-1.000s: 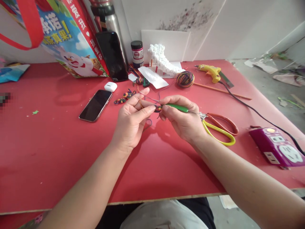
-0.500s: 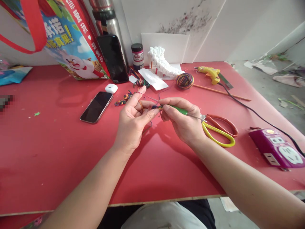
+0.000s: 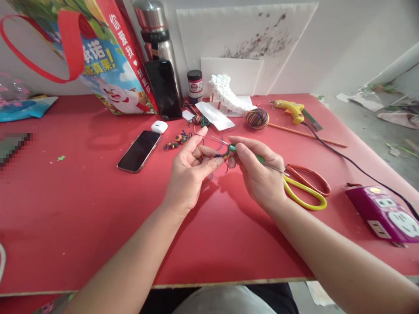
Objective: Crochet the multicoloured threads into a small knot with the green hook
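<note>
My left hand (image 3: 191,172) pinches a small multicoloured crocheted strip (image 3: 223,155) between thumb and fingers, with a strand of yarn running over its raised index finger. My right hand (image 3: 260,168) grips a crochet hook (image 3: 233,148) with a green handle; its thin metal tip points up and left, above the strip. A dark ball of multicoloured yarn (image 3: 257,118) sits behind my right hand. Left of the fingers lies a curly crocheted piece (image 3: 177,141). Scissors (image 3: 306,192) with one red and one yellow handle rest just right of my right hand.
A phone (image 3: 139,151) and a white earbud case (image 3: 159,127) lie at the left. Behind stand a printed bag (image 3: 114,65), an upright black phone (image 3: 163,89), a jar (image 3: 195,86) and a white beaded object (image 3: 225,93). A yellow glue gun (image 3: 290,110) and purple box (image 3: 384,213) are right.
The hook's metal tip has come into view above the strip, and my right hand has tilted slightly away from my left fingertips. The whole view has shifted a little.
</note>
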`<action>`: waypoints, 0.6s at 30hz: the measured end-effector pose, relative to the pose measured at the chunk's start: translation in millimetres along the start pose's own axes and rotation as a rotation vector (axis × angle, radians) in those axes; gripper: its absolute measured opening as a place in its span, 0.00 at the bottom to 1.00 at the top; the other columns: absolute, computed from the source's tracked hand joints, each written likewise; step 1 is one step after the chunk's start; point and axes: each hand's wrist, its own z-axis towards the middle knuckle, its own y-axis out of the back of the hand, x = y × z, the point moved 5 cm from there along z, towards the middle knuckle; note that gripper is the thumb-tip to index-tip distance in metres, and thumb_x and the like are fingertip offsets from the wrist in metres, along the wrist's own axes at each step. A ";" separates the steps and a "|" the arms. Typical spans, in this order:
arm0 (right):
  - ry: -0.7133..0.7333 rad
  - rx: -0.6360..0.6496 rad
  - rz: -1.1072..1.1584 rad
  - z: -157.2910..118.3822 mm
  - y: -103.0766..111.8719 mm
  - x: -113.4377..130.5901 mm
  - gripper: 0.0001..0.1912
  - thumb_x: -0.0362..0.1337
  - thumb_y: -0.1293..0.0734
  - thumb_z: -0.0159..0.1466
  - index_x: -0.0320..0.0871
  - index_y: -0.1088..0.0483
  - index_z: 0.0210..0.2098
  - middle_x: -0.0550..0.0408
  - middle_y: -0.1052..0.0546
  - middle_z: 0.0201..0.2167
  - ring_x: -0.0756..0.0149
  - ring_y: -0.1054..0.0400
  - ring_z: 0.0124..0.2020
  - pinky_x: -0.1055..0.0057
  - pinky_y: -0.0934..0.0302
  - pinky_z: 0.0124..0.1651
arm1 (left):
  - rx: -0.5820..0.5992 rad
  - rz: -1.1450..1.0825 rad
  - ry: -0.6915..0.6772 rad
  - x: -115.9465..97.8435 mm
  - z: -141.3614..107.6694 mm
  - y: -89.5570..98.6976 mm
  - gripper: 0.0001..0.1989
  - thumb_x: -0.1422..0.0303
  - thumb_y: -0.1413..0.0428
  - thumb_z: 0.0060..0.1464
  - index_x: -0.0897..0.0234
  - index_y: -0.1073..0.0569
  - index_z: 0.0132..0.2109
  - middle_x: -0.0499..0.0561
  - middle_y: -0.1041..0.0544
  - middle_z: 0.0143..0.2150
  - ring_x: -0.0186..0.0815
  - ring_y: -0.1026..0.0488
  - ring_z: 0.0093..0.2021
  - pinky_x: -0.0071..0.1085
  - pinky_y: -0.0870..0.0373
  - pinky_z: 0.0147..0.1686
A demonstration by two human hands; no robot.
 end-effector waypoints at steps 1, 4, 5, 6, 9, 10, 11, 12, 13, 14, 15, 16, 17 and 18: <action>-0.005 0.002 0.024 0.0 -0.3 -0.6 0.06 0.40 0.23 0.69 0.51 0.13 0.45 0.59 0.19 0.28 0.69 0.25 0.29 0.67 0.26 0.39 | -0.003 -0.003 0.005 0.3 0.1 0.3 0.37 0.76 0.27 0.49 0.59 0.22 0.66 0.44 0.20 0.34 0.30 0.25 0.33 0.27 0.31 0.29; -0.024 0.003 0.050 0.2 -0.6 -1.0 0.06 0.41 0.22 0.68 0.50 0.14 0.44 0.59 0.19 0.30 0.69 0.26 0.29 0.66 0.26 0.39 | -0.002 -0.026 0.011 -0.1 0.7 0.7 0.38 0.77 0.27 0.48 0.59 0.23 0.67 0.43 0.20 0.33 0.30 0.24 0.33 0.27 0.31 0.29; -0.029 0.007 0.047 0.3 -0.4 -0.8 0.07 0.42 0.22 0.67 0.50 0.14 0.44 0.59 0.19 0.30 0.69 0.27 0.28 0.66 0.26 0.39 | 0.005 -0.034 0.011 -0.5 0.9 0.4 0.39 0.77 0.27 0.47 0.59 0.23 0.67 0.43 0.20 0.33 0.30 0.24 0.33 0.27 0.31 0.28; -0.032 0.016 0.040 0.5 -0.1 -0.7 0.07 0.43 0.22 0.67 0.50 0.14 0.43 0.59 0.19 0.29 0.69 0.27 0.28 0.66 0.26 0.38 | 0.013 -0.042 0.011 -1.0 1.1 0.1 0.40 0.77 0.27 0.47 0.60 0.24 0.68 0.43 0.21 0.33 0.31 0.24 0.33 0.27 0.32 0.28; -0.026 0.061 -0.006 1.4 1.7 0.2 0.07 0.43 0.23 0.68 0.49 0.14 0.43 0.59 0.20 0.28 0.68 0.27 0.29 0.67 0.28 0.37 | 0.038 -0.046 0.008 -3.0 1.3 -0.9 0.43 0.76 0.27 0.47 0.62 0.27 0.71 0.43 0.20 0.32 0.33 0.21 0.35 0.27 0.32 0.27; -0.018 0.076 -0.028 1.9 2.3 1.0 0.07 0.43 0.23 0.69 0.49 0.14 0.44 0.59 0.20 0.28 0.69 0.28 0.28 0.67 0.29 0.37 | 0.040 -0.042 0.005 -3.6 1.1 -1.0 0.44 0.76 0.27 0.48 0.63 0.28 0.71 0.44 0.19 0.32 0.34 0.20 0.36 0.27 0.31 0.28; -0.007 0.087 -0.052 2.3 2.9 2.3 0.07 0.43 0.24 0.69 0.49 0.14 0.44 0.59 0.20 0.27 0.69 0.28 0.28 0.68 0.30 0.36 | 0.040 -0.035 0.002 -4.0 0.9 -1.1 0.44 0.76 0.27 0.48 0.63 0.28 0.71 0.44 0.19 0.33 0.34 0.20 0.36 0.27 0.31 0.28; 0.005 0.094 -0.082 2.8 3.2 3.9 0.07 0.42 0.24 0.69 0.48 0.14 0.44 0.59 0.21 0.27 0.69 0.29 0.28 0.68 0.31 0.35 | 0.039 -0.025 -0.003 -4.3 0.6 -1.1 0.43 0.76 0.27 0.48 0.63 0.28 0.71 0.44 0.19 0.33 0.34 0.20 0.36 0.27 0.30 0.29; 0.019 0.095 -0.120 3.0 3.2 5.9 0.06 0.42 0.24 0.69 0.48 0.15 0.43 0.59 0.21 0.27 0.70 0.30 0.27 0.69 0.32 0.34 | 0.038 -0.013 -0.009 -4.3 0.3 -1.2 0.43 0.76 0.27 0.48 0.62 0.28 0.71 0.44 0.19 0.33 0.33 0.21 0.35 0.27 0.30 0.30; 0.033 0.093 -0.164 3.0 2.7 8.2 0.06 0.41 0.24 0.69 0.48 0.15 0.43 0.59 0.21 0.27 0.70 0.30 0.27 0.69 0.32 0.33 | 0.037 0.000 -0.014 -4.2 0.0 -1.4 0.43 0.77 0.27 0.48 0.62 0.27 0.71 0.43 0.19 0.33 0.32 0.22 0.33 0.27 0.30 0.30; 0.050 0.085 -0.209 2.6 2.0 10.7 0.06 0.41 0.24 0.69 0.47 0.15 0.42 0.59 0.21 0.27 0.70 0.30 0.27 0.69 0.32 0.33 | 0.035 0.012 -0.022 -4.1 -0.3 -1.6 0.42 0.77 0.27 0.48 0.62 0.27 0.70 0.43 0.19 0.33 0.31 0.23 0.32 0.27 0.30 0.30; 0.068 0.074 -0.249 1.9 1.1 13.0 0.06 0.41 0.24 0.69 0.47 0.16 0.42 0.59 0.21 0.27 0.70 0.30 0.27 0.69 0.31 0.33 | 0.032 0.022 -0.029 -3.8 -0.6 -1.8 0.42 0.77 0.27 0.48 0.62 0.26 0.70 0.43 0.20 0.32 0.30 0.24 0.32 0.26 0.30 0.31; 0.085 0.060 -0.279 1.0 0.1 14.8 0.06 0.41 0.24 0.69 0.46 0.16 0.42 0.59 0.21 0.28 0.70 0.30 0.27 0.69 0.31 0.33 | 0.028 0.031 -0.034 -3.4 -0.8 -1.9 0.41 0.77 0.27 0.47 0.61 0.26 0.69 0.43 0.20 0.32 0.30 0.24 0.31 0.26 0.30 0.31; 0.101 0.046 -0.295 -0.1 -0.8 16.0 0.07 0.41 0.24 0.69 0.46 0.17 0.43 0.59 0.21 0.28 0.70 0.29 0.27 0.68 0.30 0.33 | 0.023 0.037 -0.036 -3.0 -1.0 -2.0 0.41 0.77 0.27 0.47 0.62 0.25 0.68 0.43 0.20 0.32 0.29 0.24 0.31 0.26 0.30 0.32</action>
